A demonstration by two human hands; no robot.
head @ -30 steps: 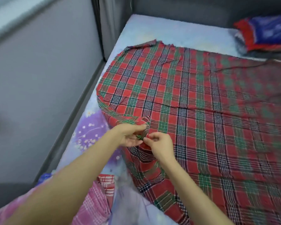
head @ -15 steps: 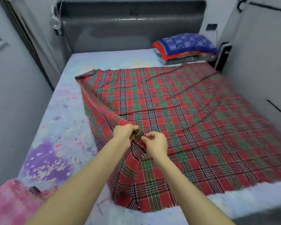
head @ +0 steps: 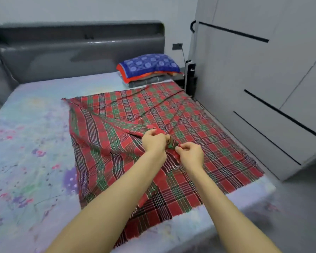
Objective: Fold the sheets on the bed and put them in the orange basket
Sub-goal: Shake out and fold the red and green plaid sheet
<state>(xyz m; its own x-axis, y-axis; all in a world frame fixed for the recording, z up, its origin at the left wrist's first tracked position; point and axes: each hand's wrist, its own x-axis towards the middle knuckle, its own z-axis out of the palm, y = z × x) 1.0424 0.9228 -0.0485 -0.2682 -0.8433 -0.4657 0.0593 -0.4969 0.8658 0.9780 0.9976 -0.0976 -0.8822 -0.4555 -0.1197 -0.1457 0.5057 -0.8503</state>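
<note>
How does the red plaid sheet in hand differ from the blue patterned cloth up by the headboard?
The red plaid sheet lies mostly spread out; the blue patterned cloth is folded compact. The left hand and right hand pinch the plaid sheet; nothing touches the blue cloth. The plaid sheet lies on the mattress; the blue cloth tops a folded pile. Both are on that mattress.

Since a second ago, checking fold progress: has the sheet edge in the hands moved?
Yes: the pinched sheet edge has travelled right across the bed, toward the wardrobe.

Sheet [head: 199, 128] on bed [head: 26, 143], pillow [head: 150, 65] behind
</note>
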